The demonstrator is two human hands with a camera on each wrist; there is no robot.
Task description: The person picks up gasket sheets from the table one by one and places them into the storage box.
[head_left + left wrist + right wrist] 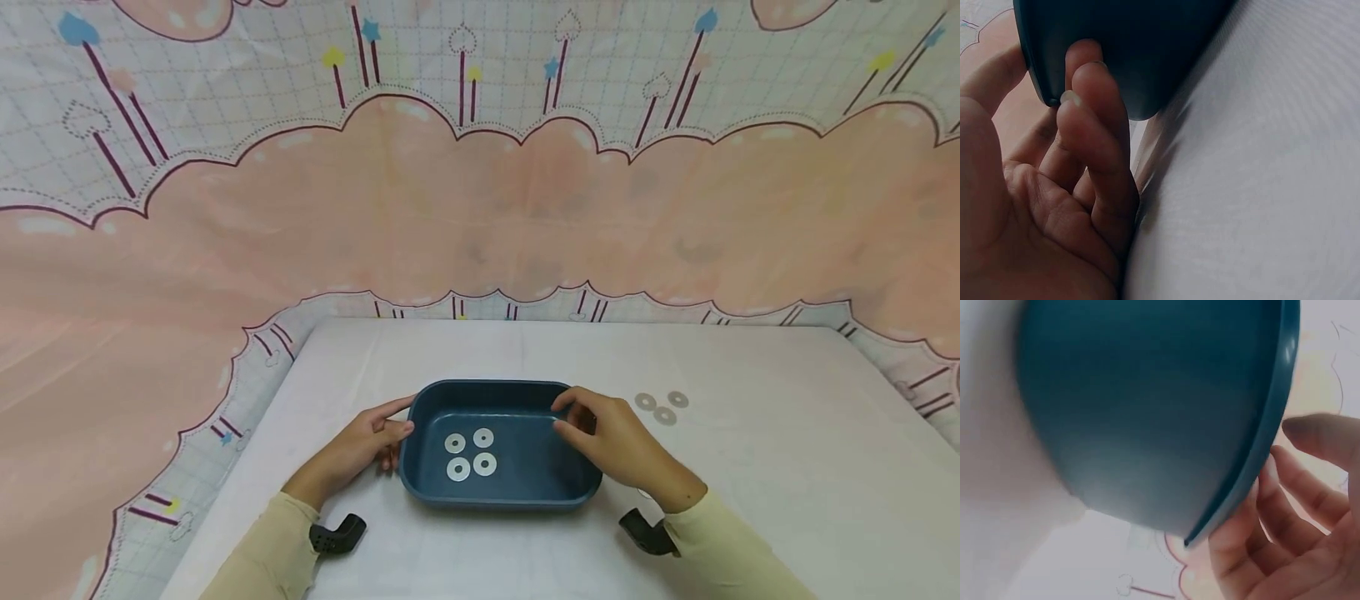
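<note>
A dark blue rectangular tray [517, 505] with rounded corners lies on the table, with several flat silver washers [458, 469] in its left half. At the tray's left end my left hand [365, 437] holds the rim, thumb on the edge. In the left wrist view its other fingers [1094, 81] curl against the outer wall. My right hand [611, 429] is over the tray's right end, thumb and forefinger apart. Nothing shows between them. In the right wrist view, the thumb [1319, 434] is beside the rim, and some fingertips are hidden behind it.
On the white table [787, 433], to the right beyond my right hand, lie three grey washers [664, 416]. A small pale edge [645, 493] shows beside my right wrist. Black wrist devices [339, 534] sit below both wrists. A patterned cloth [480, 208] hangs behind the table.
</note>
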